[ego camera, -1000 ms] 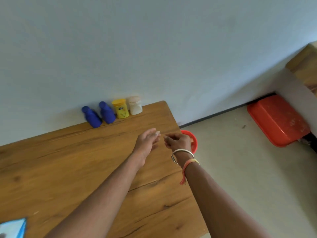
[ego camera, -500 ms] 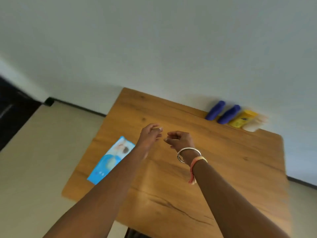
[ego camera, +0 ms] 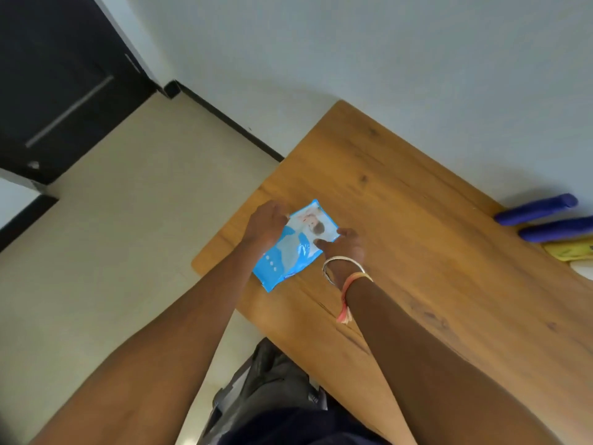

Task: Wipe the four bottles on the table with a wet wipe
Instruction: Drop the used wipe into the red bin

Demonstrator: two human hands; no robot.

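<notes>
While both hands sit on the wet wipe pack (ego camera: 296, 244), it lies flat on the bench (ego camera: 417, 252) near the left front corner. Pack is a soft, glossy blue plastic pouch, roughly rectangular, crinkled sheen on the film, with a printed picture at the far end and three small white dots near the near end. There's a line of print along the near edge, too small to read.

Left hand (ego camera: 268, 224) rests over the pack's left edge, palm down, fingers (ego camera: 282, 213) curled together over the rim. Right hand (ego camera: 345, 248) comes in from the right side, thumb and fingers touching the pack's right edge; looks like a light pinch on the film, but can't confirm from this angle. Right wrist has a metal bangle (ego camera: 341, 264) and an orange-pink thread band (ego camera: 348, 290) with a loose tail. Both forearms are bare and stretched forward.

Bench is wood-grain, warm brown, matte, with dark knots and streaks and rounded corners.

Bottles are well apart from the hands, at the far right edge against the wall: two dark blue cylindrical bottles (ego camera: 536, 208), smooth plastic, side by side; a yellow bottle (ego camera: 571, 248) just beside them with an unreadable label; a white bottle (ego camera: 584, 269) cut off by the frame edge.
</notes>
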